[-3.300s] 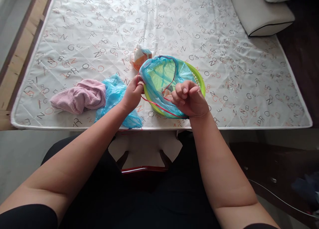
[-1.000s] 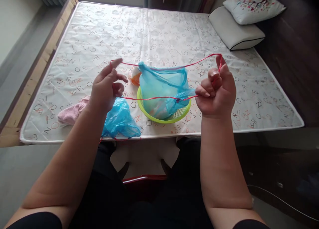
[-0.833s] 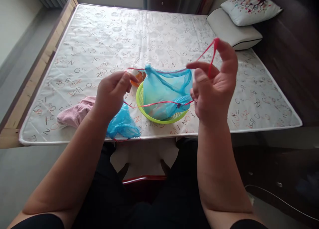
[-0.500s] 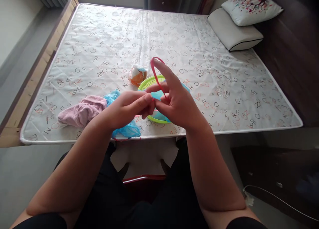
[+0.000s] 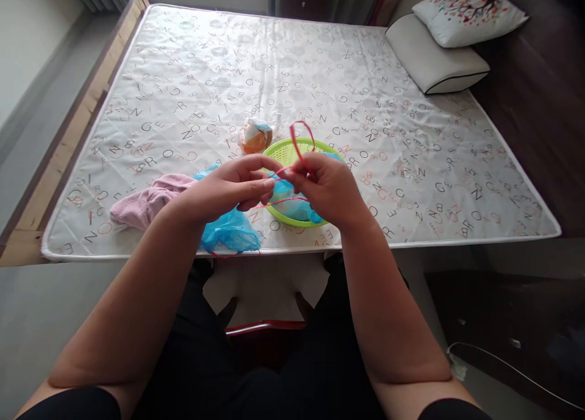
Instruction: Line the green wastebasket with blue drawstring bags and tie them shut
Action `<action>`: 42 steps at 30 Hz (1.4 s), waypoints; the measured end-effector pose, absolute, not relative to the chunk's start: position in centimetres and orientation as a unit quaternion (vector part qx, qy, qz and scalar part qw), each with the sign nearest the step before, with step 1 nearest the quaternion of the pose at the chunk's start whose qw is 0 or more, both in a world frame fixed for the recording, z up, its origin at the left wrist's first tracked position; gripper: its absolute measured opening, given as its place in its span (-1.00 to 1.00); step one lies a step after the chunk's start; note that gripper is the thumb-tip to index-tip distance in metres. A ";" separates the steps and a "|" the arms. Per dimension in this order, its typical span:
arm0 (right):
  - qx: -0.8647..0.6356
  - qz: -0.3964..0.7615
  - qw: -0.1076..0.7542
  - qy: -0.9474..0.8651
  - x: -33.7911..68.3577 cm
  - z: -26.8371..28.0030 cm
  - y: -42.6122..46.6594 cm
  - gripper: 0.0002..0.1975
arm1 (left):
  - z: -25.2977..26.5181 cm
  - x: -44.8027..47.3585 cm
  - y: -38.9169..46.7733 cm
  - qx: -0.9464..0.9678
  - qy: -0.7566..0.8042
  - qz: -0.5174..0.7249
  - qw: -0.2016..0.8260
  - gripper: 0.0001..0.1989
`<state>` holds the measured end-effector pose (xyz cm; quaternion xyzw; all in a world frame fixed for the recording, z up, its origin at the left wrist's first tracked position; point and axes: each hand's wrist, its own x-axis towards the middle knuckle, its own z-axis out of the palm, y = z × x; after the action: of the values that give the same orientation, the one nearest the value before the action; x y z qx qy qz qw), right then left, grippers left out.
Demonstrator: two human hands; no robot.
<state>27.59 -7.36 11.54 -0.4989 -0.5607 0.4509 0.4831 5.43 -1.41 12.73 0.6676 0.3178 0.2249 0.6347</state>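
Observation:
A pink-red string point(image 5: 303, 144) runs between my two hands, with a loop standing up above the right one. My left hand point(image 5: 235, 185) pinches one stretch of it between thumb and fingers. Closed around the base of the loop is my right hand point(image 5: 326, 185). Another strand crosses lower down, over a light-green plastic basket point(image 5: 278, 149) behind my hands. Inside the basket lies blue plastic point(image 5: 297, 208), partly covered by my right hand. A blue plastic bag point(image 5: 233, 232) rests below my left hand, near the mattress edge.
A pink cloth point(image 5: 146, 203) lies left of the bag. Behind the basket sits a white and orange wrapped bundle point(image 5: 256, 136). The letter-printed mattress point(image 5: 205, 72) carries a beige cushion point(image 5: 434, 57) and a patterned pillow point(image 5: 461, 24) at the far right.
My right index finger, raised inside the string loop before, has come out and folded down. The right hand now pinches the loop's base, and my hands have drawn slightly apart.

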 end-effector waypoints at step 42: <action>-0.478 0.595 0.567 -0.310 33.4 10.7 -5.8 -0.64 | 7.8 9.9 -3.6 0.659 0.270 0.302 0.633 -0.66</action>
<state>33.37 -5.81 10.67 -0.4775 -0.3098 0.5952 0.5673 9.90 -3.63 7.84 0.6593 0.2703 0.3019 0.6333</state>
